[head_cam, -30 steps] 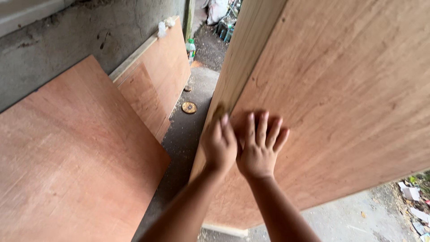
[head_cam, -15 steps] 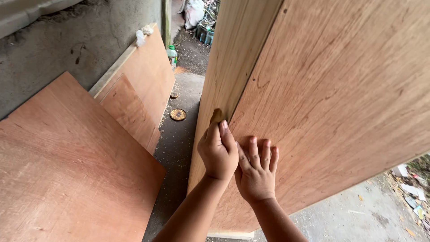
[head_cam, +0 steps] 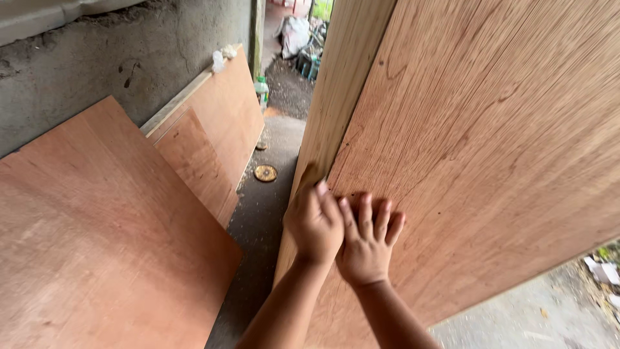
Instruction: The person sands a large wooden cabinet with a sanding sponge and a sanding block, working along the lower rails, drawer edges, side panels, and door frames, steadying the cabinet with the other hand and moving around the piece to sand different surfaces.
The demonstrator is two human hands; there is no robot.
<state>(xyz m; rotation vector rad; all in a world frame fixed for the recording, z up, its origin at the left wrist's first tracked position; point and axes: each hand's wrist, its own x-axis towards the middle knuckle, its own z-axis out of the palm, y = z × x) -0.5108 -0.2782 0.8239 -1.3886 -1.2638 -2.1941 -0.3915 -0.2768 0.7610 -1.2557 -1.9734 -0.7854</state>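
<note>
A large plywood-faced panel (head_cam: 491, 142) stands on edge in front of me, its pale wooden edge (head_cam: 339, 84) turned to the left. My left hand (head_cam: 314, 223) curls over that edge, and a small brown thing shows just above its fingers; I cannot tell what it is. My right hand (head_cam: 368, 242) lies flat on the reddish face right beside it, fingers spread and pointing up.
Reddish plywood sheets (head_cam: 97, 232) lean against the grey concrete wall (head_cam: 129, 58) on the left, another sheet (head_cam: 219, 123) farther back. A round yellow disc (head_cam: 265, 173) lies on the dark floor strip between. Bags and a bottle (head_cam: 261, 87) sit at the far end. Litter (head_cam: 600, 268) lies at right.
Both hands have stayed on the panel near its edge. The left hand has shifted to wrap over the edge, the right has slid slightly along the face. The view has moved a little.
</note>
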